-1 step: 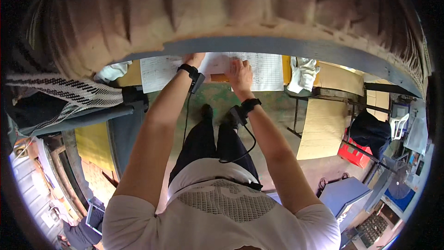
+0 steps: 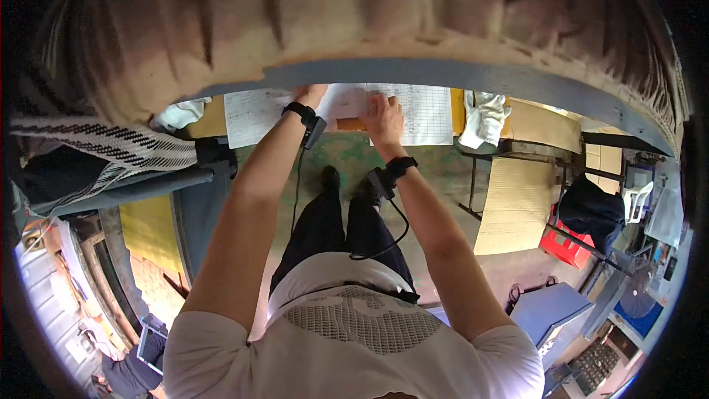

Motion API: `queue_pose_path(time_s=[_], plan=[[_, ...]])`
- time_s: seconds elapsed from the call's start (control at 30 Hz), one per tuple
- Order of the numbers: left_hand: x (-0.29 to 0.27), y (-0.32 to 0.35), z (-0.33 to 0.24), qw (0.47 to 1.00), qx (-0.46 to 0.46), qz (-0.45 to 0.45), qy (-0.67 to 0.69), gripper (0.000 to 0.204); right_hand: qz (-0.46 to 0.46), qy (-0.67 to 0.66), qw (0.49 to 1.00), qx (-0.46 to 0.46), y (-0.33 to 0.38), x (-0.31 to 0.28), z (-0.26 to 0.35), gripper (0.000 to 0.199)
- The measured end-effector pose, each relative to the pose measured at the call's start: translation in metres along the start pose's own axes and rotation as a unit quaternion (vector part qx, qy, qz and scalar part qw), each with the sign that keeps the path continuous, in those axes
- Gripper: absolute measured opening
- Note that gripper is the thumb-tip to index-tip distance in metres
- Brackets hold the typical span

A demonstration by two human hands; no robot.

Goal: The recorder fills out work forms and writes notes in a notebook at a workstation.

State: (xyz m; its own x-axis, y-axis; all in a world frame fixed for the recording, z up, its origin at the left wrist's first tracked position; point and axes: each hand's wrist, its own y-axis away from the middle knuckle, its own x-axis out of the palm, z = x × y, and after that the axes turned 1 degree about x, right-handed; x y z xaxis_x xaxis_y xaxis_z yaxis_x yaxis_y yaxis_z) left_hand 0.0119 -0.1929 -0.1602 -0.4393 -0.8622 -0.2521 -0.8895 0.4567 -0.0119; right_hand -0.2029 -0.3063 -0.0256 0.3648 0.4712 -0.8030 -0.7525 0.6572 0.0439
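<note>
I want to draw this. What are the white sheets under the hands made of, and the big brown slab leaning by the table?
The white sheets look like thin matte paper: flat, with printed grid lines. The brown slab looks like corrugated cardboard: dull tan with faint ribbing, though that is less sure. The right hand presses on the paper.

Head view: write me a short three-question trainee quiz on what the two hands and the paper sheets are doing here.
1. True or false: the right hand rests on a printed sheet of paper.
2. Which does the left hand touch? A) the white cloth B) a sheet of paper C) the red box
3. Fill in: each wrist carries a black ____ with a cable running from it.

Key
1. True. The palm lies flat on the sheet.
2. B. The fingers meet the top of the sheet, partly hidden by the dark edge above.
3. Band, seen on the left wrist and right wrist.
</note>
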Motion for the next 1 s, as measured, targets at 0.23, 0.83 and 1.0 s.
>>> queue_pose_path(time_s=[0.23,0.83,1.0], plan=[[-0.045,0.031,-0.041,0.974,-0.215,0.048,0.050,0.044,0.036,-0.051,0.997,0.034,0.000,-0.003,0.004,0.038],[-0.083,0.079,-0.101,0.859,-0.355,0.077,0.361,0.031,0.058,-0.113,0.985,0.113,0.018,0.039,0.035,0.042],[-0.090,0.095,-0.092,0.869,-0.324,0.063,0.369,0.035,0.038,-0.220,0.972,0.076,0.018,0.012,0.032,0.025]])
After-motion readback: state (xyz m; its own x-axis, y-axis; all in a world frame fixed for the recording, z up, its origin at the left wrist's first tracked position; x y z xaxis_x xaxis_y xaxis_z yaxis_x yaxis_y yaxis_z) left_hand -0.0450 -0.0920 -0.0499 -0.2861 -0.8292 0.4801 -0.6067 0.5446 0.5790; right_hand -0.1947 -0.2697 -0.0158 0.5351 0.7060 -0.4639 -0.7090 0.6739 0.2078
